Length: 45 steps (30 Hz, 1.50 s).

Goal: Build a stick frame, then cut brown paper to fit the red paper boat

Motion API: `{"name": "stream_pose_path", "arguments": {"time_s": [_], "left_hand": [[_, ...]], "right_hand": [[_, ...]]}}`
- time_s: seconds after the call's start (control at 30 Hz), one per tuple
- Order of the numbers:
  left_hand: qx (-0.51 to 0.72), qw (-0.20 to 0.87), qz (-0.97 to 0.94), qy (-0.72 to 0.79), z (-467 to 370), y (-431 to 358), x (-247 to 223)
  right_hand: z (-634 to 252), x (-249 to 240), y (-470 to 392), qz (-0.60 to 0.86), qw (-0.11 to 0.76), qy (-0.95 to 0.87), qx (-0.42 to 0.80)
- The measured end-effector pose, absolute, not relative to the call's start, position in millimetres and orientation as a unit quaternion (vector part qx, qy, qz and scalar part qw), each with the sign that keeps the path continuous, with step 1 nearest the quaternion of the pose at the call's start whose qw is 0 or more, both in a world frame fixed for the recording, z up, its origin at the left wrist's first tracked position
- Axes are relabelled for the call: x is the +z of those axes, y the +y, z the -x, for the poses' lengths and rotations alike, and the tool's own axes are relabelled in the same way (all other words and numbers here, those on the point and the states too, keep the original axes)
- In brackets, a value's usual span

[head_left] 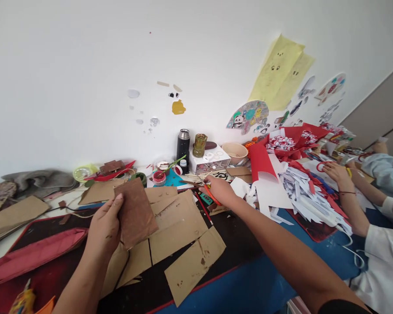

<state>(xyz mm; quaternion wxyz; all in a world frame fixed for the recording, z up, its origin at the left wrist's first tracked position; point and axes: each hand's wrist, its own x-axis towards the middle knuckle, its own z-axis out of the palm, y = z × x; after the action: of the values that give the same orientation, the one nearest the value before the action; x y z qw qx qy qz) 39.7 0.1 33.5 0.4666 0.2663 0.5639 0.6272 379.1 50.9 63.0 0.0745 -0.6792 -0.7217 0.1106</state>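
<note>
My left hand (101,224) is closed around the edge of a brown-painted piece of cardboard (138,213), thumb on its face, held up above the table. Beneath it lie plain cardboard pieces (180,222), some with brown paint smears. Farther back and to the right, my right hand (222,190) is closed on orange-handled scissors (212,197). The blades point left and show only in part. Around the scissors are a green box (206,199), a blue sheet (172,179) and a red paint pot (159,177). Another cardboard strip (196,264) rests near the front edge.
Along the wall stand a black thermos (183,146), an olive jar (200,145), a white box (212,162) and a beige bowl (235,151). A pink pouch (36,255) lies left. White paper strips (303,192) pile up right, beside a co-worker's hand (337,174) with red-handled scissors.
</note>
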Motion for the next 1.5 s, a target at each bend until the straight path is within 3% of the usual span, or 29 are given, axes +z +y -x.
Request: {"name": "stream_pose_path", "arguments": {"time_s": [0.13, 0.27, 0.53, 0.67, 1.07, 1.5], "left_hand": [[0.627, 0.483, -0.274, 0.547, -37.1, 1.8, 23.8], [0.594, 0.465, -0.342, 0.561, -37.4, -1.2, 23.3], [0.473, 0.484, -0.466, 0.570, -43.0, -8.6, 32.1], [0.442, 0.485, -0.508, 0.559, -46.3, -10.3, 33.0], [0.389, 0.544, -0.498, 0.553, -59.6, -20.5, 51.3], [0.363, 0.486, -0.535, 0.588, -38.6, -8.6, 27.7]], "right_hand": [[-370.1, 58.4, 40.2, 0.616, 0.224, -0.704, 0.273], [-338.9, 56.2, 24.2, 0.528, 0.314, -0.655, 0.439], [-280.9, 47.2, 22.2, 0.418, 0.354, -0.550, 0.630], [-263.9, 41.0, 23.5, 0.408, 0.369, -0.523, 0.651], [-254.6, 17.6, 20.3, 0.440, 0.517, -0.403, 0.614], [-274.2, 17.8, 21.2, 0.405, 0.514, -0.420, 0.628]]}}
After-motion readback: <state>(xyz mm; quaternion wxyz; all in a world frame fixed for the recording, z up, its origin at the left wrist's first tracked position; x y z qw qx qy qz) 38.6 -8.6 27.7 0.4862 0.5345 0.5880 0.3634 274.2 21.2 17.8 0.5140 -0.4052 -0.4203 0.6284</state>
